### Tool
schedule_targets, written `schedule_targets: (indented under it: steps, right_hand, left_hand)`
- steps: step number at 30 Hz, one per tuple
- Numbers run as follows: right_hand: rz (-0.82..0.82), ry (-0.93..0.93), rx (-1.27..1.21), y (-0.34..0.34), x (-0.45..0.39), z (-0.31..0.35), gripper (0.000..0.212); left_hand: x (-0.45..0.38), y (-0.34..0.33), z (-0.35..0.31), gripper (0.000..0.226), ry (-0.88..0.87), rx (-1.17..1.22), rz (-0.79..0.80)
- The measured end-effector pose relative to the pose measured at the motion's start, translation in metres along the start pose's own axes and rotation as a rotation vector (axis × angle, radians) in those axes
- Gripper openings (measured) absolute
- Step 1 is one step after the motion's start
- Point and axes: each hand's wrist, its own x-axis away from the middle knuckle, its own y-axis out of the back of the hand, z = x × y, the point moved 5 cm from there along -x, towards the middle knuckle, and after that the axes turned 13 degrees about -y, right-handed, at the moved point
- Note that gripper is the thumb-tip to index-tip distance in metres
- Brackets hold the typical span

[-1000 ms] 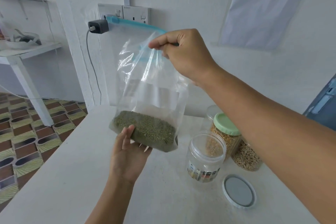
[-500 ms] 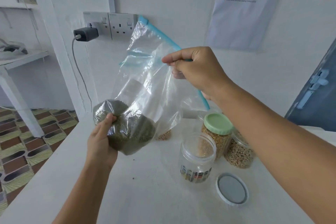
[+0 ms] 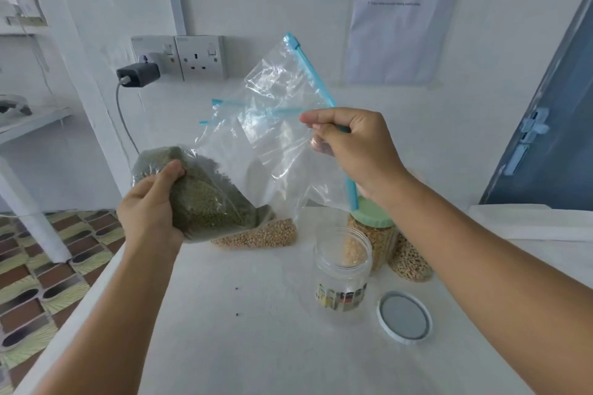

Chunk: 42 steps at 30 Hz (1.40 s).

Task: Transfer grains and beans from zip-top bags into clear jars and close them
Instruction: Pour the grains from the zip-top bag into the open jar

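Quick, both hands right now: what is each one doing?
Left hand: grips the bean-filled bottom of the zip-top bag.
Right hand: pinches the bag's blue zip edge.

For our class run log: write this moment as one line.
left hand: grips clear zip-top bag of green beans | right hand: pinches blue zip edge | empty clear jar: open

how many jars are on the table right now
3. An open empty jar in front; a green-lidded jar behind it; a third jar of grain to the right, partly hidden by the right arm. More may be hidden.
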Motion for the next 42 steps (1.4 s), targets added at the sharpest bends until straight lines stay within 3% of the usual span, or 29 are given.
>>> schedule_targets:
  steps: [15,33,42]
  right_hand:
    - [-0.079,-0.008,-0.045,0.006,0.024,-0.021,0.032]
    - [0.001,-0.147,-0.328,0.012,0.024,-0.062,0.024]
    - [0.026,-0.198,-0.388,0.003,0.024,-0.063,0.024]
  left_hand:
    - [0.003,-0.049,-0.027,0.019,-0.05,-0.055,0.117]
    - [-0.022,-0.066,-0.08,0.034,-0.215,-0.024,0.07]
    - [-0.033,-0.062,-0.082,0.037,-0.213,-0.063,0.059]
